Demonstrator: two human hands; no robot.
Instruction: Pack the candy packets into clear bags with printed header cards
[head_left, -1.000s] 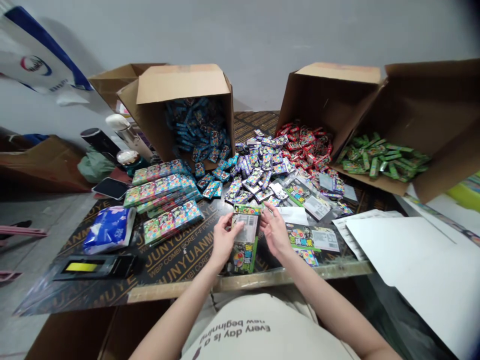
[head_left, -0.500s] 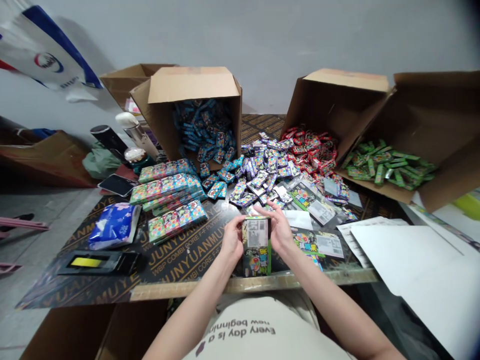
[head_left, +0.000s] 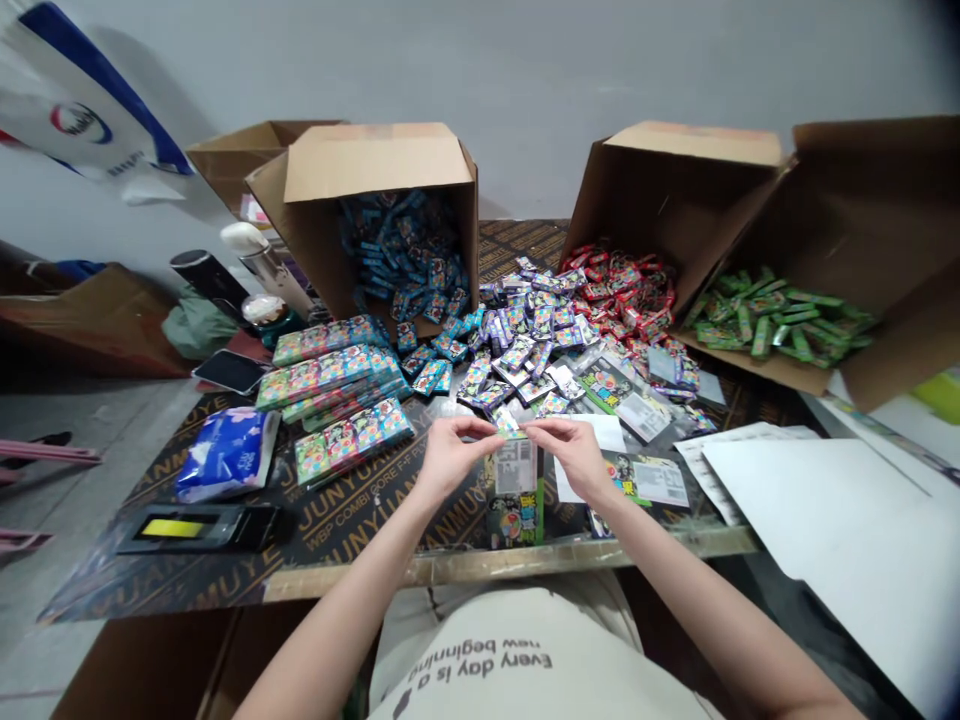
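Observation:
A dark printed candy packet [head_left: 515,505] with green edging and a pale label stands or lies before me at the table's front edge; its exact tilt is hard to tell. At its top end, my left hand [head_left: 454,452] pinches the left corner between thumb and fingertips. Opposite it, my right hand [head_left: 571,452] pinches the right corner in the same way. Just beyond my fingertips spreads a pile of small purple-wrapped candies [head_left: 517,350]. Similar printed packets [head_left: 626,395] lie to the right of my right hand, by a white paper slip [head_left: 600,430].
Cardboard boxes at the back hold blue [head_left: 412,255], red [head_left: 626,290] and green [head_left: 780,315] small packs. Left are stacked multicoloured packs [head_left: 352,440], a tissue pack [head_left: 226,452], a phone [head_left: 231,370] and a black tray [head_left: 199,527]. White sheets [head_left: 817,520] lie right.
Both hands have moved from the packet's sides to its top edge, elbows spreading outward. Their fingers have closed into pinches there. The packet has stayed in nearly the same place.

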